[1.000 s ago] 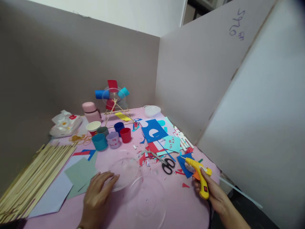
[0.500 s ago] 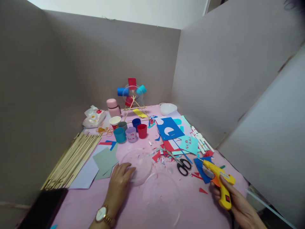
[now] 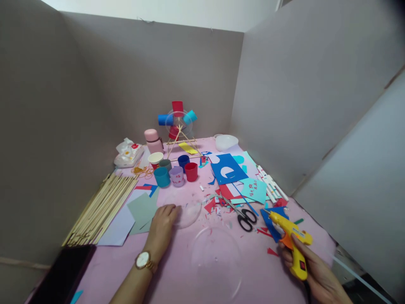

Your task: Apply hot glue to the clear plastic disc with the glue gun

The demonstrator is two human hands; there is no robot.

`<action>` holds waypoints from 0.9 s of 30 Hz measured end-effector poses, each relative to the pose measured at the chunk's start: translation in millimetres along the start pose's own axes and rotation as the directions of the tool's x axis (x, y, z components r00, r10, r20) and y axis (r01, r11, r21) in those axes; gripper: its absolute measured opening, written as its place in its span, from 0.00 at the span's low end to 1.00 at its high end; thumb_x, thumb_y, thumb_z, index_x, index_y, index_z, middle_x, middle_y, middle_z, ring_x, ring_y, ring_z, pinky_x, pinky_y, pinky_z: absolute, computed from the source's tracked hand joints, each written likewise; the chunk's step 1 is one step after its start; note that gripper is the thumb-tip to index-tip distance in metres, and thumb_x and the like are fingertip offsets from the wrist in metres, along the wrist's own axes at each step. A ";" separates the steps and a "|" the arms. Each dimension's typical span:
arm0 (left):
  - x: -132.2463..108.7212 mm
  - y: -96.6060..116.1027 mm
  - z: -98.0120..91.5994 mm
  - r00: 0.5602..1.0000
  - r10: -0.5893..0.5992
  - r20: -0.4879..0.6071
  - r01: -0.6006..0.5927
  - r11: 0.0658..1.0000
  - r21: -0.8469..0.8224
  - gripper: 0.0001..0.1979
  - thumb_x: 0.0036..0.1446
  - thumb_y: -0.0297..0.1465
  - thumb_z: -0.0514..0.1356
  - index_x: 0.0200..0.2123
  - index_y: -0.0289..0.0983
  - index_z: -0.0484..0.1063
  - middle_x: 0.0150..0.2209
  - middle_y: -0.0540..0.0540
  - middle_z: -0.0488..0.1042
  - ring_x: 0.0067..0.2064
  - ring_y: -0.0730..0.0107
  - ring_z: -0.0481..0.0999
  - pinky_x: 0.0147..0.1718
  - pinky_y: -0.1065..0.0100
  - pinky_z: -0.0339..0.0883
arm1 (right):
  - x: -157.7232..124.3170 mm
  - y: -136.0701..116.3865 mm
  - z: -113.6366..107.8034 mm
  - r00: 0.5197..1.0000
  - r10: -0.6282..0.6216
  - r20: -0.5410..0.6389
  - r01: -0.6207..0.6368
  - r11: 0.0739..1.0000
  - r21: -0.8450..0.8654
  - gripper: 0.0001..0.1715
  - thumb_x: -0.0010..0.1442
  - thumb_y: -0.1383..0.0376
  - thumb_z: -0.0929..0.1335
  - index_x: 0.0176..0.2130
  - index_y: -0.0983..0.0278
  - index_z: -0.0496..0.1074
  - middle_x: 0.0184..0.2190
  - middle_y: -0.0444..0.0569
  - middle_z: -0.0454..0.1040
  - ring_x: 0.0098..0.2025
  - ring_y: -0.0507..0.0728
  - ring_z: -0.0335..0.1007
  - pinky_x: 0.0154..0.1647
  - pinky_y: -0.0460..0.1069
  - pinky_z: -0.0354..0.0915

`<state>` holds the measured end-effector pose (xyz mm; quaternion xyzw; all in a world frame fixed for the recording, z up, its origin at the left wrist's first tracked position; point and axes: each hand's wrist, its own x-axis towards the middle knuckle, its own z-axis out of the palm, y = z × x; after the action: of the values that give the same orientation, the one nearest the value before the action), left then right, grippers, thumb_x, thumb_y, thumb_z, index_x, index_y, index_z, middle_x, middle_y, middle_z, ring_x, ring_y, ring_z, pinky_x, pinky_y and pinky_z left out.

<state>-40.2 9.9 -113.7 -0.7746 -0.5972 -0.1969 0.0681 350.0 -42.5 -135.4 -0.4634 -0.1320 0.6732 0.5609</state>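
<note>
My left hand (image 3: 162,224), with a watch on the wrist, rests on the pink tabletop (image 3: 177,278) with its fingers on the edge of a clear plastic dish (image 3: 186,211). A second, larger clear dish (image 3: 217,261) lies just in front of it. My right hand (image 3: 311,272) is wrapped round the grip of a yellow glue gun (image 3: 291,240), whose nozzle points left over blue paper scraps. Black scissors (image 3: 245,218) lie between the two hands.
A bundle of wooden sticks (image 3: 101,207) lies at the left beside grey paper sheets (image 3: 142,211). Several small cups (image 3: 177,171), a pink flask (image 3: 153,141), a stick-and-cup wheel model (image 3: 177,120), coloured paper (image 3: 228,169) and white glue sticks (image 3: 272,185) fill the back. Grey partition walls enclose the table.
The view swung left and then steadied. My left hand stays at the small clear dish and my right hand keeps the glue gun; neither has clearly moved over the table.
</note>
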 end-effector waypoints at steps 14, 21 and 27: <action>-46.0 46.8 -21.9 0.969 -0.214 0.124 0.234 0.956 -0.178 0.15 0.63 0.36 0.48 0.47 0.38 0.68 0.43 0.41 0.75 0.44 0.61 0.76 0.42 0.61 0.70 | -4.0 7.9 13.0 0.996 0.089 0.010 -0.088 0.996 -0.032 0.20 0.39 0.60 0.80 0.29 0.68 0.75 0.20 0.48 0.76 0.16 0.49 0.66 0.15 0.42 0.64; -71.0 105.8 -6.8 0.845 -0.421 0.330 0.504 0.832 -0.231 0.28 0.43 0.41 0.64 0.47 0.35 0.66 0.48 0.33 0.70 0.50 0.44 0.69 0.45 0.51 0.65 | -3.7 14.2 12.3 0.994 0.100 0.047 -0.099 0.995 -0.009 0.19 0.42 0.62 0.79 0.33 0.68 0.75 0.22 0.48 0.78 0.18 0.51 0.70 0.16 0.43 0.65; -67.9 99.5 -4.6 0.779 -0.511 0.364 0.626 0.605 -0.492 0.20 0.40 0.37 0.65 0.37 0.40 0.64 0.40 0.40 0.71 0.44 0.49 0.70 0.44 0.54 0.61 | -2.6 15.5 10.3 0.994 0.097 0.049 -0.097 0.995 -0.012 0.20 0.41 0.60 0.79 0.31 0.68 0.76 0.22 0.48 0.78 0.17 0.49 0.67 0.15 0.42 0.65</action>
<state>39.3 -80.3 -122.9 -0.5390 -0.7245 -0.3099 -0.2977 332.1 -46.4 -139.5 -0.4551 -0.1263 0.7103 0.5220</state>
